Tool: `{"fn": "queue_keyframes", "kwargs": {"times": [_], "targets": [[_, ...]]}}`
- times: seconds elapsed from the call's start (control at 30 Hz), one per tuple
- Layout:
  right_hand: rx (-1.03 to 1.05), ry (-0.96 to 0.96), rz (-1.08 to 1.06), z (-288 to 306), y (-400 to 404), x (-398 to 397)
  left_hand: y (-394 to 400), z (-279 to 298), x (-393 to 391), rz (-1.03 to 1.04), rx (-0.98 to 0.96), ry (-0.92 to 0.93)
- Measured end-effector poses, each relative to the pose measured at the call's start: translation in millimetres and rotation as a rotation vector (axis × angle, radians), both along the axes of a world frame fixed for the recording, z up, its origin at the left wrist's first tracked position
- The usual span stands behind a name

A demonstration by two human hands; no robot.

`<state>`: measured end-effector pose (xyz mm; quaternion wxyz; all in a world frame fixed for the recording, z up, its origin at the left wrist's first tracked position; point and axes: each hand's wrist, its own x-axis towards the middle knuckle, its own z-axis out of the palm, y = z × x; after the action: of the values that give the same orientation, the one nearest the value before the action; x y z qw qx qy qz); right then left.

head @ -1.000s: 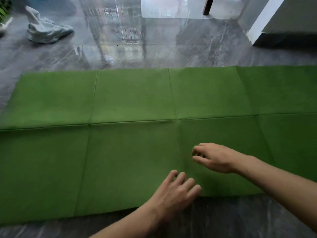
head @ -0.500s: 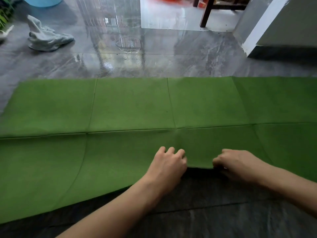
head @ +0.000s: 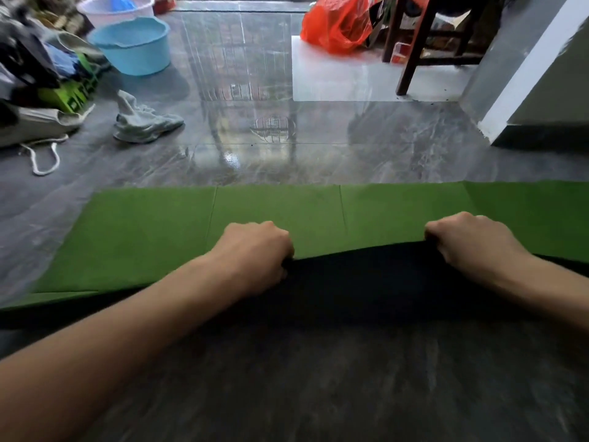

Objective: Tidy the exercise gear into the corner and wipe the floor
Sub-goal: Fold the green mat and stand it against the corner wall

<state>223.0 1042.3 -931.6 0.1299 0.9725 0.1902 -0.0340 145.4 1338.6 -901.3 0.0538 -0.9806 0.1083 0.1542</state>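
A green exercise mat with fold creases lies across the dark glossy floor. Its near edge is lifted, and the dark underside shows below my hands. My left hand grips that raised edge near the middle, fingers curled over it. My right hand grips the same edge further right. The mat's right end runs out of view. A crumpled grey cloth lies on the floor at the far left.
A blue basin and a pink basin stand at the far left beside a pile of bags and clothes. An orange plastic bag and dark wooden chair legs stand at the back. A white-edged wall corner juts in right.
Both hands took hold of the mat's near edge and lifted it away from me, folding it over. My head has tilted up, showing more of the room.
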Motion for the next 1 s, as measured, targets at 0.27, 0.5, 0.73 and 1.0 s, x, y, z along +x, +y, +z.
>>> {"fn": "queue_keyframes", "kwargs": {"times": [0.27, 0.5, 0.73, 1.0], "targets": [[0.65, -0.182, -0.343, 26, 67, 108, 18, -16, 109, 0.031, -0.092, -0.725], [0.123, 0.241, -0.538, -65, 87, 57, 22, -145, 42, 0.026, -0.02, -0.052], [0.33, 0.356, -0.698, -125, 100, 40, 36, -175, 51, 0.064, -0.035, -0.038], [0.333, 0.625, -0.526, -159, 91, 52, 56, -201, 55, 0.169, -0.135, 0.169]]}}
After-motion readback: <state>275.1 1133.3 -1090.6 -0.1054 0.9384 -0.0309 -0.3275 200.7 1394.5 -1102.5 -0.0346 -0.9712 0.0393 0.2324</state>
